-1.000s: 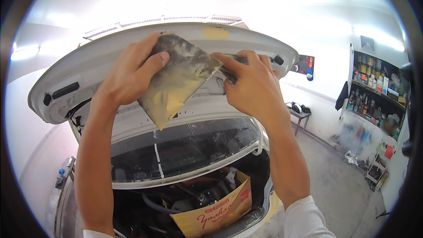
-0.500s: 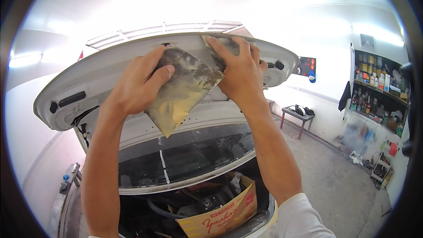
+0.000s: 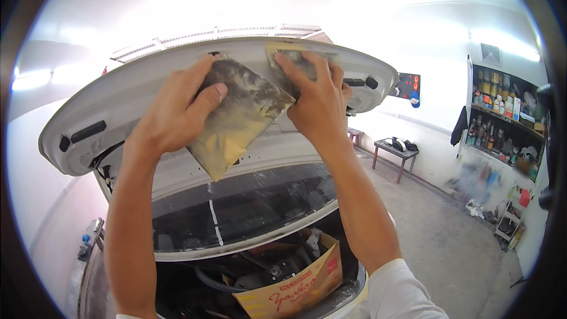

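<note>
My left hand (image 3: 170,109) is closed on the edge of a flat square putty board (image 3: 243,97), thumb on top and fingers at its upper left side. Dark smears cover the board's upper part, and pale yellow putty lies toward its lower corner. My right hand (image 3: 319,95) grips a thin putty spreader (image 3: 277,48), smeared dark and yellow, beside the board's right corner. Both are held up in front of the raised white trunk lid (image 3: 139,100) of a car, over its inner face. My right hand hides part of the spreader.
Below the lid are the rear window (image 3: 248,207) and open trunk, holding a cardboard box (image 3: 295,289) of dark parts. To the right stand a small table (image 3: 396,152) with headphone-like ear muffs and wall shelves (image 3: 508,109) of bottles and cans. A low bench edges the left.
The spreader in my right hand has shifted slightly up and left, showing more of its yellow-smeared top edge. The board and both hands sit slightly further left as the view moves a little.
</note>
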`<state>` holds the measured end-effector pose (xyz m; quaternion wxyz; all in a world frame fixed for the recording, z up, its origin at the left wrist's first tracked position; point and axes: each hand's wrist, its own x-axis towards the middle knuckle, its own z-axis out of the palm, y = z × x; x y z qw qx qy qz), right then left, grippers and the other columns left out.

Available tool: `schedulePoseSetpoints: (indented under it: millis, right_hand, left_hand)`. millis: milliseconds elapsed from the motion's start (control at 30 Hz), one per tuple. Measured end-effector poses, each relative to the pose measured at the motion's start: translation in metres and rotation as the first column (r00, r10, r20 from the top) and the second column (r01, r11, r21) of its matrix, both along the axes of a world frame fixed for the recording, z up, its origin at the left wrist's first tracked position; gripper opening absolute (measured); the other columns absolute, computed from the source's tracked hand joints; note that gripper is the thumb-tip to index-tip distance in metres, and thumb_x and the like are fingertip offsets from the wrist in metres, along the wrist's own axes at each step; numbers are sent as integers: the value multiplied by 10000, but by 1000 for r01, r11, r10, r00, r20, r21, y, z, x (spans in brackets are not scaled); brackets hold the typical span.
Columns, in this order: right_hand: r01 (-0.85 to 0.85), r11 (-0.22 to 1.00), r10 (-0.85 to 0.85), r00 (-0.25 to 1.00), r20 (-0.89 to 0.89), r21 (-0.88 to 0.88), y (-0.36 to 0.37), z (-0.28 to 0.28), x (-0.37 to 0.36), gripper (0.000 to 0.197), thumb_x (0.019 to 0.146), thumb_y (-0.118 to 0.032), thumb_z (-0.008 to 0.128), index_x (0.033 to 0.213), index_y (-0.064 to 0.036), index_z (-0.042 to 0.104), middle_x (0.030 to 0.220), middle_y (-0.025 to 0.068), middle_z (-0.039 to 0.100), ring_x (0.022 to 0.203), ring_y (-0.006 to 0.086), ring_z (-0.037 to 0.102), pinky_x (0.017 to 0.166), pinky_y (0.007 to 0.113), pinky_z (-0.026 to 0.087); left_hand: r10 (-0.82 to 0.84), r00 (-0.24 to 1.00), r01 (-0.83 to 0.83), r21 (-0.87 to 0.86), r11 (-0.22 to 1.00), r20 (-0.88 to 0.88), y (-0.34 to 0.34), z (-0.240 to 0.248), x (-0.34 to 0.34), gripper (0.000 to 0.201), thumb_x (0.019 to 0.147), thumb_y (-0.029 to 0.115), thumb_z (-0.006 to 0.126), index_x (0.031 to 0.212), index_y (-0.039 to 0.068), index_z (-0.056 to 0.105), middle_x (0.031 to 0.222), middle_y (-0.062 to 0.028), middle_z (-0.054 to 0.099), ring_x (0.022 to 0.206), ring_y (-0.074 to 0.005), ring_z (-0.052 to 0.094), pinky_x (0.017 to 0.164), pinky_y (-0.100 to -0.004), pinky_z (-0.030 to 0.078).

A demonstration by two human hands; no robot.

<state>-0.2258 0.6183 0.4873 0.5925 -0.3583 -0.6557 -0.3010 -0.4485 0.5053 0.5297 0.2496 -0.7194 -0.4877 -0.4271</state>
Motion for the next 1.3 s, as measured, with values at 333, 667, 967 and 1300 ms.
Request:
schedulePoseSetpoints:
  millis: [333, 667, 967, 1300]
  right_hand:
    - [6, 1000, -6, 1000, -10, 11, -8, -5, 19, 879, 689, 50, 730, 1408, -439, 606, 1461, 13, 519, 1367, 368, 443, 1008, 623, 398]
    - [36, 997, -30, 996, -79, 71, 12, 3, 3, 910, 663, 48, 766, 1449, -349, 539, 1462, 9, 506, 1388, 318, 444, 1027, 639, 377]
    - [2, 992, 19, 986, -165, 126, 27, 2, -11, 817, 689, -98, 885, 1420, -149, 525, 1451, 6, 531, 1378, 300, 462, 1040, 595, 364]
    - [21, 984, -1, 994, -106, 180, 33, -30, -8, 842, 657, 53, 784, 1433, -164, 543, 1474, 11, 514, 1375, 291, 469, 1064, 547, 348]
  left_hand:
    - [-64, 998, 65, -45, 997, 12, -9, 5, 8, 583, 1019, 353, 574, 1446, -39, 513, 1242, -315, 629, 1203, -453, 557, 1078, -471, 409]
    - [-81, 996, 83, -76, 994, 29, -6, 4, 5, 599, 1021, 364, 574, 1457, -39, 503, 1302, -318, 602, 1243, -444, 541, 1094, -476, 397]
    - [-64, 998, 66, -86, 994, 23, 2, 1, -3, 597, 1021, 371, 579, 1475, -10, 502, 1325, -310, 591, 1261, -437, 532, 1116, -463, 384]
    - [-154, 987, 159, -117, 980, 51, 10, 3, -7, 566, 1024, 348, 587, 1462, -5, 518, 1313, -307, 595, 1236, -432, 543, 1093, -458, 400]
